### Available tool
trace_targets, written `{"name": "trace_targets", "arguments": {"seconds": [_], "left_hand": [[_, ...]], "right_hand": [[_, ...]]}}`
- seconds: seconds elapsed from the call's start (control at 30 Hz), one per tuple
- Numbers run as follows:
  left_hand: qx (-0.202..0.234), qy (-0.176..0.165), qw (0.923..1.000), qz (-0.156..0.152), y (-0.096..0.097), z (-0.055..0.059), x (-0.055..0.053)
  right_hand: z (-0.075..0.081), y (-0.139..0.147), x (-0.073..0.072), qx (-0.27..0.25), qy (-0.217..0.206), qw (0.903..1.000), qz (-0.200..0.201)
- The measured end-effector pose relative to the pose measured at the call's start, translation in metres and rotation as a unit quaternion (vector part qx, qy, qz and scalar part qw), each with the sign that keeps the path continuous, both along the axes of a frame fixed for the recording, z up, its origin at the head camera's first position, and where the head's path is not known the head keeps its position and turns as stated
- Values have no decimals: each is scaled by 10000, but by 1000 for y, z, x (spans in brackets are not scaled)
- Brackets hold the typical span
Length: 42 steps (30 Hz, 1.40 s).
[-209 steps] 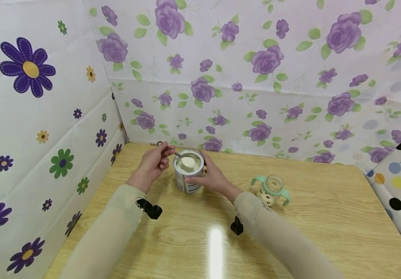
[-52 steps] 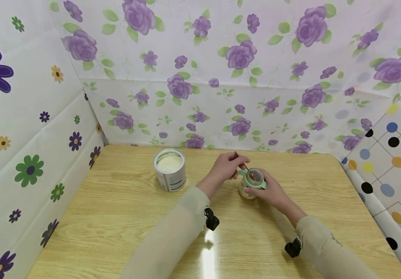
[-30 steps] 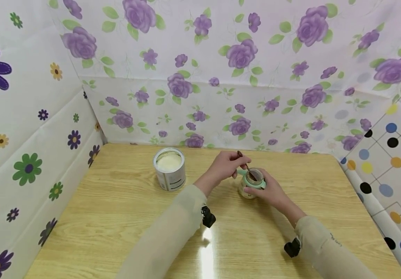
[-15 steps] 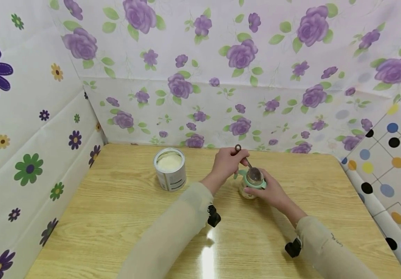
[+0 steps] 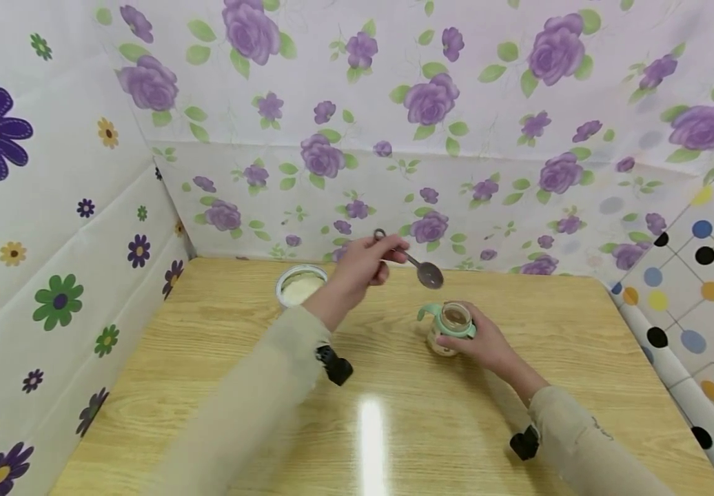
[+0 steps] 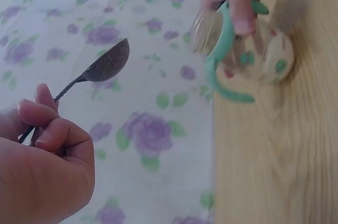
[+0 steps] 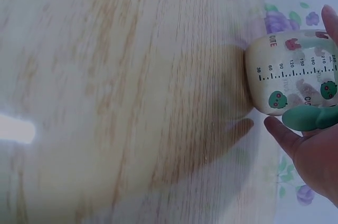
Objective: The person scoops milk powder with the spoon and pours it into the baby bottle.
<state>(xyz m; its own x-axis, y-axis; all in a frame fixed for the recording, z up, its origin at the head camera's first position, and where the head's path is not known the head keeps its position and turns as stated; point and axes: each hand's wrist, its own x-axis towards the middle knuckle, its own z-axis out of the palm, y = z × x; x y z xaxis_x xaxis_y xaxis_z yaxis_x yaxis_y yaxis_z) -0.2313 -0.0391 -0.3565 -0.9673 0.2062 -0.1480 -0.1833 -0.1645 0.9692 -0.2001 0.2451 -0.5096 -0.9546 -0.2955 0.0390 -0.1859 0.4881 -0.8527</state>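
My left hand (image 5: 360,269) pinches the handle of a dark metal spoon (image 5: 429,275) between thumb and fingers. The spoon's bowl hangs in the air above and left of a baby bottle (image 5: 437,341). In the left wrist view, the spoon bowl (image 6: 108,63) carries no heap. My right hand (image 5: 486,342) grips the bottle, which stands uncapped on the table with a mint-green handled collar. Measuring marks and cartoon prints cover the clear bottle (image 7: 293,73) in the right wrist view. Behind my left forearm, an open can (image 5: 298,286) of pale powder is partly hidden.
The wooden table (image 5: 456,427) runs up to a floral cloth wall (image 5: 357,89) at the back. Cloth-covered walls also close off the left and right sides. Black wrist cameras (image 5: 335,365) sit at both sleeves.
Earlier, my left hand scooped powder from the can, then held the spoon in the bottle's mouth and tipped it over there. Now it has lifted the spoon away, up and left. My right hand stays on the bottle.
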Motion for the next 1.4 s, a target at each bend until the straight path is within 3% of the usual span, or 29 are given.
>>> {"name": "trace_targets", "arguments": {"seconds": [0.13, 0.27, 0.47, 0.6, 0.8, 0.93, 1.17, 1.3, 1.4], "left_hand": [[183, -42, 9998, 99, -38, 13, -2], [81, -83, 9994, 314, -79, 17, -4], [-363, -211, 9964, 737, -141, 9, -1], [-680, -256, 9937, 856, -168, -1, 4], [-1107, -272, 9888, 961, -183, -19, 6], [-1322, -255, 9865, 934, -186, -29, 6], [-1882, -112, 9774, 955, -189, -37, 6], [-2119, -24, 9727, 949, -188, -38, 7], [-2198, 2, 9711, 927, -186, -39, 7]], "right_hand": [[-2, 4, 1, 8, 1, 10000, 44], [-2, 6, 2, -17, -27, 10000, 83], [-1, 6, 2, -15, -45, 9998, 178], [1, 9, 2, 66, -110, 9996, 254], [8, 17, 3, 277, -271, 9988, 304], [21, 24, 4, 355, -98, 9981, 500], [83, 21, -1, 777, 757, 9917, 696], [114, -7, -9, 834, 920, 9879, 932], [125, -39, -17, 796, 882, 9856, 1203]]}}
